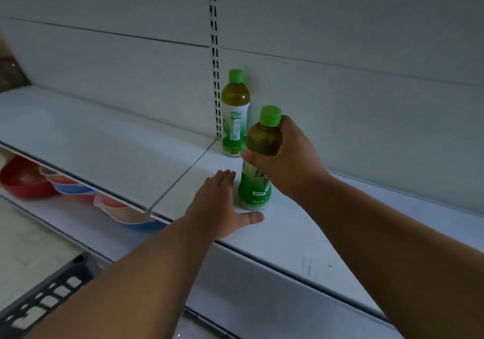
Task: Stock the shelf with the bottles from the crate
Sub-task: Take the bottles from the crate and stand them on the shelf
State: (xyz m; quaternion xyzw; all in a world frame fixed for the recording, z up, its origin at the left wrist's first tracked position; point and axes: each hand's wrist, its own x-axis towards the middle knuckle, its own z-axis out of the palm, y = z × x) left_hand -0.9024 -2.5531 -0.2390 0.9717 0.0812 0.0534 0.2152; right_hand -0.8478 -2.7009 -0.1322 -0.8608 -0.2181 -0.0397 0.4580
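A green-capped tea bottle [255,181] stands upright on the white shelf [301,236], a little in front of a second identical bottle [235,113] that stands against the back panel. My right hand [285,155] is wrapped around the upper body of the front bottle, just below its cap. My left hand [222,205] lies flat on the shelf with fingers spread, just left of that bottle's base and holding nothing. The corner of a dark slotted crate [49,294] shows at the bottom left; its contents are hidden.
A perforated upright rail [214,58] runs down the back panel beside the rear bottle. A seam [180,176] divides this shelf board from the one on the left. On the lower shelf at left lie red, blue and pink plastic bowls [73,184].
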